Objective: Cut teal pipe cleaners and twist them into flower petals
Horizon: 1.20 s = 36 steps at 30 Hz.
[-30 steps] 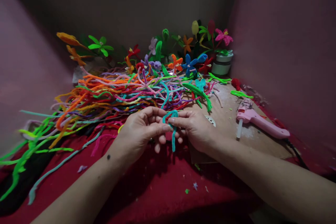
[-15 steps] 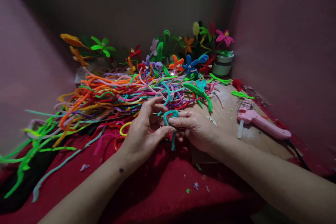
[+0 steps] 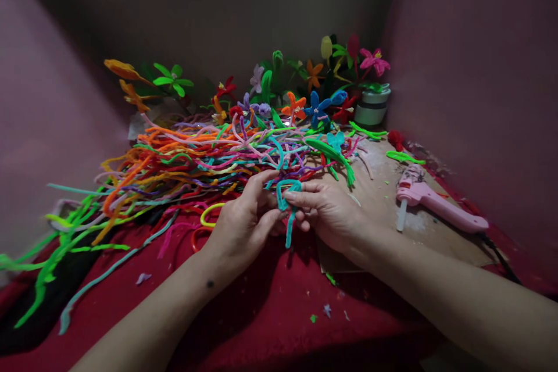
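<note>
Teal pipe cleaner (image 3: 289,231), long axis near upright, tail downward

Three walls enclose the area in front of me. The left wall (image 3: 47,87), on my left side, is plain mauve-pink and is the palest surface in view. The back wall (image 3: 226,6) faces me; it is dull grey-brown and darkens toward its upper left. The right wall (image 3: 471,81), on my right side, is a deeper, shaded mauve. Both side walls meet the back wall at slanting corner lines. A deep red cloth (image 3: 257,319) covers the surface before me and reaches toward the side walls; its support is hidden from me. Overall light is dim. Shadow lies along the cloth's near edge.
</note>
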Tool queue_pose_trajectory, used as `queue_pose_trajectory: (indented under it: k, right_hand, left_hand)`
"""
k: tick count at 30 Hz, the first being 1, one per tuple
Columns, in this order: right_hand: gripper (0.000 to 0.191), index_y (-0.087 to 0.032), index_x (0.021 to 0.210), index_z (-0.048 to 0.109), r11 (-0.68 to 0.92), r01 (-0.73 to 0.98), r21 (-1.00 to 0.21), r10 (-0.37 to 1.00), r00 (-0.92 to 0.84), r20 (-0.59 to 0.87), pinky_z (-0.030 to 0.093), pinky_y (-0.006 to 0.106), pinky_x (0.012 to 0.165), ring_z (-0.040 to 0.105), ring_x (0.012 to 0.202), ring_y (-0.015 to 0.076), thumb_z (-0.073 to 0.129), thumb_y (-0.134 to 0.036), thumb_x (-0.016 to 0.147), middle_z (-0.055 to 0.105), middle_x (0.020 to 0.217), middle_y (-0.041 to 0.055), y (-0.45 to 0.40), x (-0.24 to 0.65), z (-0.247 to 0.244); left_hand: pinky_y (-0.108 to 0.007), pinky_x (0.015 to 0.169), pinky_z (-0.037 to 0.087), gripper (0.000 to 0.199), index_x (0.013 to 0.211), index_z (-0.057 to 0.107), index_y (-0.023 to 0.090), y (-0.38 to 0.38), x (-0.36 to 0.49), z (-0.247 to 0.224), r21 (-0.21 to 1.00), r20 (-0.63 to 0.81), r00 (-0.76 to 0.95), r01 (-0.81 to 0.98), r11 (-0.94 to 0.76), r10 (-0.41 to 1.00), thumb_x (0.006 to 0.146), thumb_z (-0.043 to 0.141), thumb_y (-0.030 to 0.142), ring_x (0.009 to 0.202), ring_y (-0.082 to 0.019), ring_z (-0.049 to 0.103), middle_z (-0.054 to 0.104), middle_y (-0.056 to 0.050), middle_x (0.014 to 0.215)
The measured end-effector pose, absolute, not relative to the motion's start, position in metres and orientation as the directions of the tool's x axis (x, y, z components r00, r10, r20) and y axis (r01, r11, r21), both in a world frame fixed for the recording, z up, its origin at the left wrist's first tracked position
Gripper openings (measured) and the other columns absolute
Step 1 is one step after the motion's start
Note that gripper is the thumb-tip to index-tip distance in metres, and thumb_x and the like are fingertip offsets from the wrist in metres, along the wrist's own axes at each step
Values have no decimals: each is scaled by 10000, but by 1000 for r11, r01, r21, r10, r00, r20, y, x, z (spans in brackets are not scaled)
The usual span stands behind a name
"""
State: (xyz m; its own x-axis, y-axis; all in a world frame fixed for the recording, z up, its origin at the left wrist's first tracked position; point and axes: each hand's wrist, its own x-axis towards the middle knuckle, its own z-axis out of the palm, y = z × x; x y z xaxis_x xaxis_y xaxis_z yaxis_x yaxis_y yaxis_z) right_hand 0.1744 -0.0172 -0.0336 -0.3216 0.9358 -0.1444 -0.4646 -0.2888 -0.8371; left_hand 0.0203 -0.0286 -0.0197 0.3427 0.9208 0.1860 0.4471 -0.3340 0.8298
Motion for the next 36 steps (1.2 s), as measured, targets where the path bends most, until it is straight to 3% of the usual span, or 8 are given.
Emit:
queue_pose_trajectory:
  k: [7, 13, 19, 24, 28, 33, 36]
  right_hand:
    - [114, -92, 614, 600, -402, -484, -777, 889, -410, -204, 334, 138, 336, 450, 391, 35, 671, -171, 655, 566, 543, 1, -16, 175, -32]
    - [107, -97, 587, 601, -383, -493, -781, 909, -353, -223, 328, 151, 339, 436, 390, 45, 675, -161, 629, 526, 491, -10, -12, 177, -32]
    - [148, -102, 582, 591, -367, -511, -778, 914, -352, -200, 310, 151, 335, 419, 384, 42, 683, -204, 637, 508, 471, -21, -12, 176, -33]
    - [160, -101, 575, 585, -305, -484, -820, 938, -303, -170, 323, 150, 328, 448, 372, 47, 682, -204, 649, 546, 478, -10, -12, 175, -34]
    - [157, -107, 567, 583, -303, -475, -826, 940, -289, -179, 324, 148, 325, 447, 363, 44, 685, -206, 635, 546, 473, -17, -12, 174, -33]
    - [162, -112, 541, 571, -320, -456, -830, 939, -268, -215, 314, 145, 323, 440, 356, 42, 687, -195, 616, 526, 443, -25, -14, 174, -30]
    - [166, -113, 531, 565, -327, -447, -833, 938, -262, -228, 302, 145, 319, 435, 348, 39, 677, -193, 624, 525, 438, -25, -14, 174, -30]
  left_hand:
    - [-244, 407, 499, 420, 1149, 399, 227, -33, 25, -14, 945, -62, 359, 320, -61, 931, 760, 555, 246, 485, -133, 591, 568, 40, 671]
    - [-202, 380, 467, 411, 1166, 439, 241, -34, 25, -13, 895, -86, 397, 433, -104, 914, 764, 495, 183, 474, -125, 582, 525, 50, 619]
    - [-197, 379, 466, 448, 1194, 409, 227, -30, 23, -12, 931, -186, 448, 365, 11, 874, 761, 518, 191, 485, -118, 584, 565, 28, 679]
    - [-175, 360, 441, 328, 1034, 530, 145, -27, 24, -8, 950, -280, 506, 270, 159, 816, 726, 604, 232, 475, -90, 554, 590, -19, 742]
    - [-155, 333, 408, 278, 959, 576, 150, -26, 23, -6, 945, -328, 544, 198, 262, 772, 745, 602, 326, 463, -81, 552, 586, -23, 756]
    - [-143, 287, 344, 272, 717, 565, 131, -26, 24, -6, 932, -353, 448, 244, 268, 821, 762, 577, 399, 353, -68, 494, 557, 11, 550]
    - [-149, 318, 377, 249, 689, 557, 129, -27, 26, -8, 937, -347, 437, 193, 290, 830, 769, 576, 364, 347, -65, 490, 562, 11, 501]
